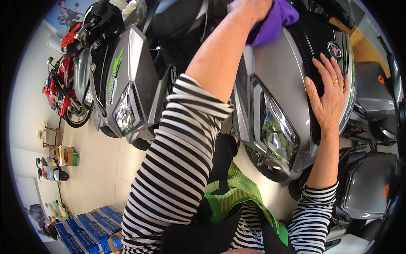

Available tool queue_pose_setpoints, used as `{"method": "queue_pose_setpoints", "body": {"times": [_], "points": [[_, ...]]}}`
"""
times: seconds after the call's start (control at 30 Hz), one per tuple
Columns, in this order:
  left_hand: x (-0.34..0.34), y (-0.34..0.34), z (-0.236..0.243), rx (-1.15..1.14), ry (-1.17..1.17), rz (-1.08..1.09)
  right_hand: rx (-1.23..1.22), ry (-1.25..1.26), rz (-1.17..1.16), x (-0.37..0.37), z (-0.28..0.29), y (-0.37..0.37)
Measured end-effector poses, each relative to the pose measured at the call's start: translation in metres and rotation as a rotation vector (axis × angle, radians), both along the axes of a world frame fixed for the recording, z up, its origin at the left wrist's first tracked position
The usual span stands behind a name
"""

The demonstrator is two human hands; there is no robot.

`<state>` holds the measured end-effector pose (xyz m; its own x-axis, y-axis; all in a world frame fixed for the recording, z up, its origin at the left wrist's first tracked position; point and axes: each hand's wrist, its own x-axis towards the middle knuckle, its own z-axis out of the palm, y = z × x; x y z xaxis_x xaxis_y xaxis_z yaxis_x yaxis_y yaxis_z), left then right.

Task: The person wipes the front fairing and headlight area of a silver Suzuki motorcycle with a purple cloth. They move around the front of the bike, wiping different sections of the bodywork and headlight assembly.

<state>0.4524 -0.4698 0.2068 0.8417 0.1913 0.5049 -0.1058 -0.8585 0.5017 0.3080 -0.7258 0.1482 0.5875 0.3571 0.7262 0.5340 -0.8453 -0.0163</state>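
— Cloth (274, 22), purple: where is it lying?
— On top of the grey scooter (279, 80), above its headlight (275, 127). The left hand (250, 7) is pressing down on it, grip clamped on the cloth.
— And the right hand (329, 95)?
— Resting flat on the scooter's front panel, right of the headlight, fingers spread apart, holding nothing.
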Motion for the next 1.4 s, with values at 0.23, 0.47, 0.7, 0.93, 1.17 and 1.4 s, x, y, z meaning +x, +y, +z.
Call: {"method": "queue_pose_setpoints", "body": {"times": [0.23,0.47,0.7,0.93,1.17,1.4], "points": [[-0.014,0.008,-0.036,-0.228,-0.059,0.023,0.010,-0.031,0.016,0.003,-0.005,-0.002],[-0.101,0.006,-0.120,-0.385,-0.277,-0.158,-0.032,-0.049,0.006,0.008,-0.007,-0.003],[-0.228,-0.051,-0.209,-0.599,-0.250,-0.276,-0.056,-0.028,-0.023,0.008,-0.008,-0.005],[-0.286,-0.070,-0.288,-0.301,-0.183,-0.218,-0.123,-0.059,-0.050,0.011,-0.008,-0.007],[-0.238,-0.033,-0.296,-0.535,-0.125,-0.193,-0.149,-0.091,-0.047,0.014,-0.010,-0.011],[-0.135,0.037,-0.314,-0.457,-0.208,-0.346,-0.157,-0.099,-0.044,0.012,-0.005,-0.007]]}}
